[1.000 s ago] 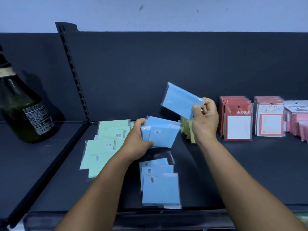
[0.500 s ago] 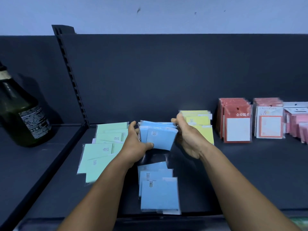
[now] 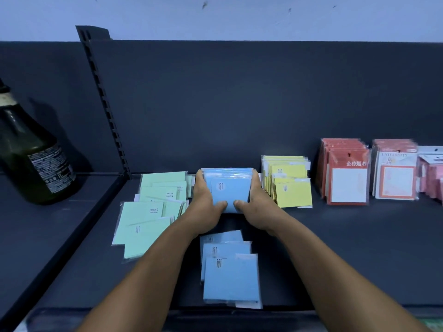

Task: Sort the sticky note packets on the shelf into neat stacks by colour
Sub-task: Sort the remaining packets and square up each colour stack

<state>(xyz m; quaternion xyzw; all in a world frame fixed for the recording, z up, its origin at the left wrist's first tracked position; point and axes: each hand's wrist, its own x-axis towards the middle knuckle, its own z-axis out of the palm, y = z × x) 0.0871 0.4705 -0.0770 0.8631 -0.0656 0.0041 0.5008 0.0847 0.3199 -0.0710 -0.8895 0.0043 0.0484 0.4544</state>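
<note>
A stack of blue sticky note packets (image 3: 229, 188) stands near the back of the dark shelf (image 3: 347, 248). My left hand (image 3: 203, 202) grips its left side and my right hand (image 3: 255, 202) grips its right side, thumbs on the front edge. Three more blue packets (image 3: 230, 274) lie overlapped in front, near the shelf lip. Green packets (image 3: 153, 207) are spread loosely to the left. Yellow packets (image 3: 287, 180) sit in a rough stack to the right.
Red-framed packs (image 3: 345, 173) and orange and pink packs (image 3: 395, 171) stand upright at the right. A dark glass bottle (image 3: 31, 159) stands on the neighbouring shelf at the left, beyond a slotted upright (image 3: 105, 101). The shelf's front lip (image 3: 239, 317) runs below my arms.
My right hand brought a single blue packet down onto the blue stack, then took hold of the stack's right side. Both hands now squeeze the stack together, set lower on the shelf.
</note>
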